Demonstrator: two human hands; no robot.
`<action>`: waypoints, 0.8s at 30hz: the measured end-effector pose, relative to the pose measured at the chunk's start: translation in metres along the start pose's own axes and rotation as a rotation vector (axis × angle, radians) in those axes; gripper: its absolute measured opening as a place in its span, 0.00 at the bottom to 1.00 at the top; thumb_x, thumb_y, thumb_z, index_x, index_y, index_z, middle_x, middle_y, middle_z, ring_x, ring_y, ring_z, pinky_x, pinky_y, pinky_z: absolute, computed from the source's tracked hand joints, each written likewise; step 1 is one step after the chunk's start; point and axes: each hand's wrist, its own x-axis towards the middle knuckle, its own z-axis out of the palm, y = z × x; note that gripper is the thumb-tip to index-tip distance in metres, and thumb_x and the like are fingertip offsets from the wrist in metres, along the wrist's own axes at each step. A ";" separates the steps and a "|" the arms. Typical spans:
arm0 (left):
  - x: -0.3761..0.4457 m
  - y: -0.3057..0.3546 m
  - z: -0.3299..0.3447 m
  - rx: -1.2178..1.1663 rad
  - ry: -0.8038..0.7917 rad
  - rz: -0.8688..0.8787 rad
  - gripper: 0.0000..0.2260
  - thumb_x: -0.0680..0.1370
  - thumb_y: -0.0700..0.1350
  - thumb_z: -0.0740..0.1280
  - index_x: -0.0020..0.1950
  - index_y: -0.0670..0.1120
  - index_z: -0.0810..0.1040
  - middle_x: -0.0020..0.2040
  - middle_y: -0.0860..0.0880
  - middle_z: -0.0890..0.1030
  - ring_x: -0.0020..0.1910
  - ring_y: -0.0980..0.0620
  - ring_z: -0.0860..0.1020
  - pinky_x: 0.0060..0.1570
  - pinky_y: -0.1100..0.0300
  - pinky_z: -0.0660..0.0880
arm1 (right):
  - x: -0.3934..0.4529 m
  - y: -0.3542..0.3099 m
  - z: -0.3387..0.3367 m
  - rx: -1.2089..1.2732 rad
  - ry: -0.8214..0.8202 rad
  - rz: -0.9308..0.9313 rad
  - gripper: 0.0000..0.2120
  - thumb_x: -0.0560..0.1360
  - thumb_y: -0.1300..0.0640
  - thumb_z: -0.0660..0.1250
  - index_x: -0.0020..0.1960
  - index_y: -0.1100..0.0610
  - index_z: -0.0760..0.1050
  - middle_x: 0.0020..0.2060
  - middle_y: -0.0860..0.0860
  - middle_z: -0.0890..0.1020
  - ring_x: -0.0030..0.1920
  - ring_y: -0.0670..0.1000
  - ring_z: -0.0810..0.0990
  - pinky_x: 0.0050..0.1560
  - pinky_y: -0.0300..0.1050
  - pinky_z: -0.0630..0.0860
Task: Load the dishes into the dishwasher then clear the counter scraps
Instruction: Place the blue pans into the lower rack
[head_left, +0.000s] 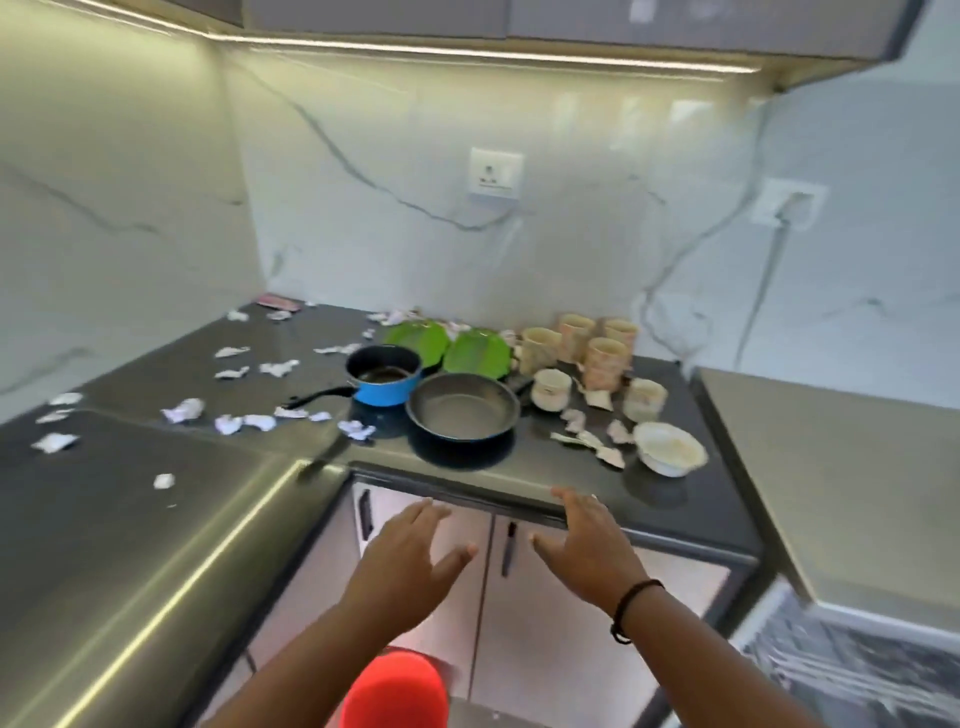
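I am reaching my left hand (402, 558) and right hand (584, 545), both spread and empty, toward the frying pan (462, 413) just beyond them, needing a firm rim grasp.

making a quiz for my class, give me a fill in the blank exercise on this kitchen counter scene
1. The blue saucepan with a black handle stands to the ____ of the black frying pan.
2. The two plates behind the pans are ____ in colour.
3. Both the left hand and the right hand hold ____.
4. The crumpled white paper scraps lie on the dark ____.

Missing words: left; green; nothing; counter
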 end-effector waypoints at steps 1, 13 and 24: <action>0.001 -0.012 -0.010 0.007 0.024 -0.037 0.27 0.77 0.62 0.61 0.72 0.51 0.68 0.72 0.51 0.68 0.71 0.54 0.65 0.69 0.60 0.60 | 0.011 -0.017 0.005 0.025 -0.013 -0.030 0.31 0.74 0.43 0.65 0.73 0.51 0.62 0.69 0.51 0.69 0.70 0.51 0.64 0.71 0.46 0.62; 0.108 -0.065 -0.018 -0.263 0.023 -0.399 0.25 0.75 0.62 0.65 0.68 0.50 0.70 0.63 0.51 0.74 0.55 0.50 0.78 0.56 0.55 0.75 | 0.151 -0.037 0.036 0.206 -0.144 0.012 0.30 0.73 0.45 0.67 0.71 0.51 0.63 0.66 0.52 0.71 0.64 0.51 0.71 0.62 0.44 0.68; 0.252 -0.086 0.025 -1.080 0.048 -1.014 0.13 0.76 0.48 0.70 0.56 0.43 0.75 0.48 0.43 0.81 0.46 0.45 0.82 0.38 0.54 0.80 | 0.290 0.008 0.046 0.631 -0.315 0.391 0.13 0.73 0.50 0.69 0.48 0.59 0.73 0.41 0.54 0.78 0.39 0.53 0.77 0.40 0.49 0.76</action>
